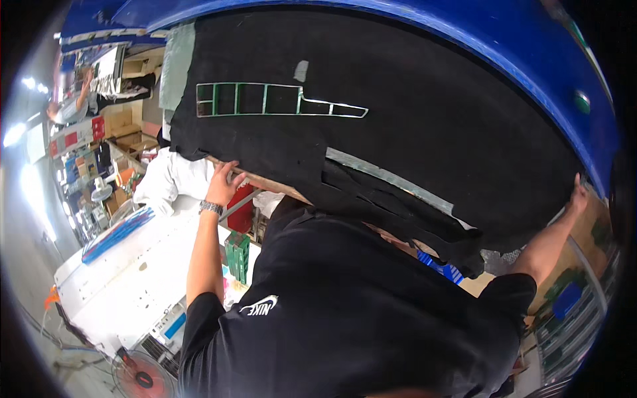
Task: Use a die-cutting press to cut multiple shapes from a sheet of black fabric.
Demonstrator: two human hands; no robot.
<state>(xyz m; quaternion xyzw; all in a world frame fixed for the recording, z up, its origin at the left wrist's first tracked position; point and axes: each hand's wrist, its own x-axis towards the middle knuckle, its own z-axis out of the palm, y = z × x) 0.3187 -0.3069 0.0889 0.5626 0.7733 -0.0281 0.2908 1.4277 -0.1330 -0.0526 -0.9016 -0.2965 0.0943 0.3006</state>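
Observation:
A large black sheet [424, 86], with a ragged near edge and a cut-out slot, covers the work surface before me. On it lies a metal cutting die [265, 99] with green inner walls, a long outline narrowing to the right and several cross-bars. My left hand [224, 184], with a metal watch on the wrist, rests at the near left edge of the sheet, fingers apart, holding nothing visible. Far to the right, my right hand [579, 196] is at the sheet's right edge, beside the blue machine; one digit points up and the other fingers are mostly hidden.
A blue machine beam [464, 40] curves along the far side and right. A white table [133, 278] stands at left, with green dies [237, 255] near its edge. White cloth [166, 179] hangs beside my left hand. A fan [141, 378] is lower left; another person [71, 109] is at far left.

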